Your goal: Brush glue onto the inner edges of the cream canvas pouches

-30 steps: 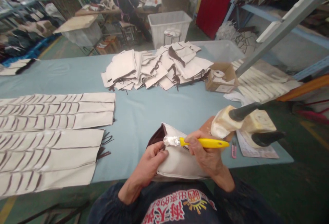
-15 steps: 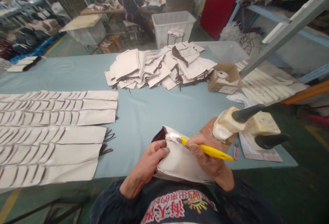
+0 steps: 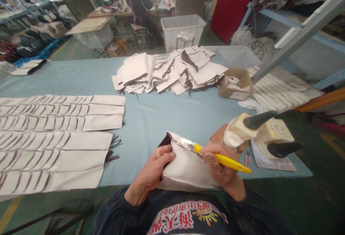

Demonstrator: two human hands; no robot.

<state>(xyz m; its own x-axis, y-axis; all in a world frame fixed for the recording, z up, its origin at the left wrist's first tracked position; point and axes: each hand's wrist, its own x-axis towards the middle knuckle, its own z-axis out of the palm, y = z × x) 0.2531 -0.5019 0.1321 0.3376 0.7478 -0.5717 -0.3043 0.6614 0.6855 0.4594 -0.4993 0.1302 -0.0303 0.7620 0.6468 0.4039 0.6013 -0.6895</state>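
A cream-white pouch (image 3: 185,168) with a dark brown lining lies at the table's near edge in front of me. My left hand (image 3: 153,172) grips its left side, fingers curled at the open dark mouth. My right hand (image 3: 218,163) is closed round a yellow-handled brush (image 3: 215,156); its white bristles rest on the pouch's upper rim. A glue-caked pot (image 3: 256,132) with dark handles sticking out stands just right of my right hand.
Rows of overlapping cream pieces (image 3: 54,141) cover the light blue table (image 3: 161,116) at left. A heap of cream pouches (image 3: 169,71) lies at the back, a small cardboard box (image 3: 235,84) to its right. A white bin (image 3: 183,30) and a seated person (image 3: 141,6) are beyond.
The brush has tilted, its handle end dropping lower right while the bristles slid up along the pouch's rim. My left hand shifted slightly on the pouch's edge.
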